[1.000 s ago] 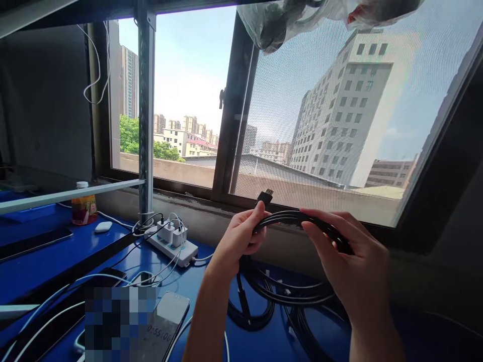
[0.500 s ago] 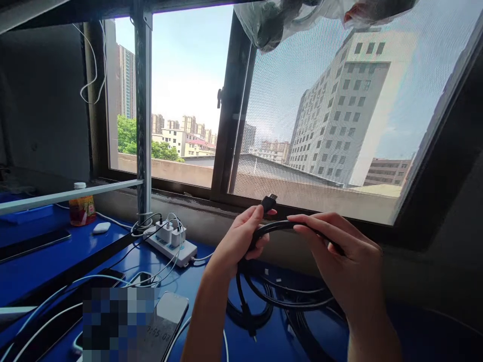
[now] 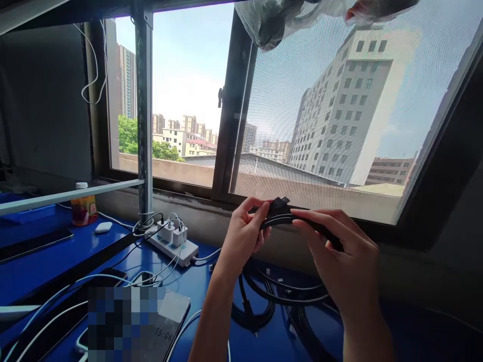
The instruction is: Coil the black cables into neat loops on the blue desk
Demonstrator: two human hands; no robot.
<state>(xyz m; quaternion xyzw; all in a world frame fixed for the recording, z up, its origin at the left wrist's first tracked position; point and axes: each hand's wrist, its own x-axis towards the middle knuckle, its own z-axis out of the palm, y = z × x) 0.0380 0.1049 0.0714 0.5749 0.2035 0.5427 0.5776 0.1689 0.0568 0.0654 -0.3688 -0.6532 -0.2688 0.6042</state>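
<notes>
A thick black cable (image 3: 279,219) runs in an arc between my two hands, above the blue table. My left hand (image 3: 247,229) is closed on it, thumb pressing near the black plug (image 3: 278,205), whose metal tip points up and to the right. The plug looks like an HDMI type. On the right, my right hand (image 3: 339,251) pinches the same cable between thumb and fingers. Loops of the cable (image 3: 287,301) hang below and lie on the table (image 3: 260,347), beside a darker coil; where they join is partly hidden by my hands.
A white power strip (image 3: 173,246) with chargers stands left of my hands. Nearby lie a phone (image 3: 177,306), a white case (image 3: 103,228) and several loose cables. A bottle (image 3: 83,208) stands farther left. A metal post (image 3: 144,110) rises before the window.
My left hand has shifted slightly right, bringing the plug closer to my right hand and down against the arc of cable. My right hand has barely moved.
</notes>
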